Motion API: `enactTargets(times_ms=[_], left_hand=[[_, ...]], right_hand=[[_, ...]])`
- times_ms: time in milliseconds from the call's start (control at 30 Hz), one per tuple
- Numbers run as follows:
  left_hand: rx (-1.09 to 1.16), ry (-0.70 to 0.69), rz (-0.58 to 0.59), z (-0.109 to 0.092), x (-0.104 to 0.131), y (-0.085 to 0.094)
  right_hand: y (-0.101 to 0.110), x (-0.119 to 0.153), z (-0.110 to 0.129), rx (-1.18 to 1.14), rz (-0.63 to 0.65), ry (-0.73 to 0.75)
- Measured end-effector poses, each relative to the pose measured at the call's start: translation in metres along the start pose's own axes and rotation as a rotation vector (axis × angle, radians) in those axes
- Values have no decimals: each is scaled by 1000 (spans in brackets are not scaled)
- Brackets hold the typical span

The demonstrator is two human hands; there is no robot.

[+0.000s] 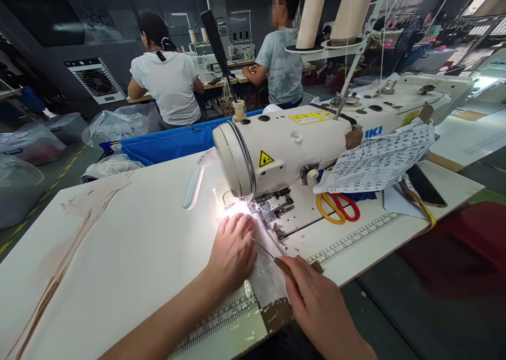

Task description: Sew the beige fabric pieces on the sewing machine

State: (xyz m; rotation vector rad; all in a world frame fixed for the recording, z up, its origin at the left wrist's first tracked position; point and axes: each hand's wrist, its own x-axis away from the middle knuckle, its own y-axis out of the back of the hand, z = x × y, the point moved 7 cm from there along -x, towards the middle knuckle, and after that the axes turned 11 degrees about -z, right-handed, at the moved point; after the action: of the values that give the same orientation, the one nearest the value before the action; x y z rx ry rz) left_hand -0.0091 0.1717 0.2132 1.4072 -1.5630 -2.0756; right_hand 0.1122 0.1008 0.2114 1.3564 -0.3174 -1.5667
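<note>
A white sewing machine (276, 144) stands on the table, its lamp lighting the needle area. Just in front of the needle, my left hand (233, 246) presses down on a strip of sheer white fabric (269, 273), fingers bent and close together. That fabric runs from the presser foot toward the table's front edge. My right hand (322, 302) is closed around the wooden handle of an awl (280, 264). The awl's thin metal shaft points at the fabric beside my left thumb, where its tip is hard to make out.
Scissors (338, 208) with yellow and red handles lie right of the needle, below a handwritten paper sheet (379, 159). A light-blue tool (192, 186) and thin beige fabric (67, 260) lie leftward. Thread cones (311, 20) stand above; two people sit beyond a blue cloth trough (169, 141).
</note>
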Motion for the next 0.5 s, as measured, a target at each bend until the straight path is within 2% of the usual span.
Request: enactTargets(times_ms=[133,233,367,500], left_hand=[[-40,-57,-46,3,1,0],[-2,-69,-43,-3,1,4],[51,-99,-18,-17,5,4],[17,-88,13,-17,9,-2]], right_hand=[[-5,10,0,-25,45,-37],[-7,14,-1,-32,93,-41],[-5,13,-1,-28,64,-34],[-2,14,-3,-17,66,-31]])
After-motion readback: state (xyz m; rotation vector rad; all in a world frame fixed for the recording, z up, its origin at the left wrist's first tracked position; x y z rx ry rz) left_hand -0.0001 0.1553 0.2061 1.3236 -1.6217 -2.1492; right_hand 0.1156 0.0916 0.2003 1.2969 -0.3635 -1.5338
